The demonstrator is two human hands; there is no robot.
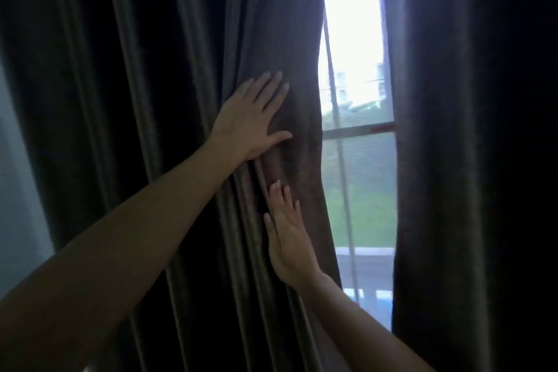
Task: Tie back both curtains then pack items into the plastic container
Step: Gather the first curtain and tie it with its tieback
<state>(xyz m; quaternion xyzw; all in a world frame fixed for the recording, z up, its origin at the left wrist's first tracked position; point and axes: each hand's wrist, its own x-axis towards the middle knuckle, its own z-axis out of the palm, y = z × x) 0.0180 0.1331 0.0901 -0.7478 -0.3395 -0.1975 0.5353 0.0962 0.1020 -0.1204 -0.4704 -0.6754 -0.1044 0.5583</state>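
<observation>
Wall (18,190): a pale strip at the far left edge of the frame.
Left curtain (136,100): dark and pleated, filling the left and centre of the frame. It hangs loose and no tie-back shows on it.
Left hand (250,121): centre of the frame, palm flat on the left curtain near its inner edge. Its fingers (268,87) are straight and slightly spread, pressing the cloth and gripping nothing.
Right hand (290,241): lower centre, just below the left hand. Its fingers are straight and close together against the folds, holding nothing.
Window (356,160): a bright narrow gap right of centre, between the 2 curtains.
Right curtain (468,160): right side of the frame, hanging straight and untouched.
Plastic container: not in view.
Step in hand: likely gathering the 1st curtain, so the task looks barely begun.
Next move: probably calls for bunching the pleats toward the left into 1 bundle, then finding a tie-back, which is not visible here.
</observation>
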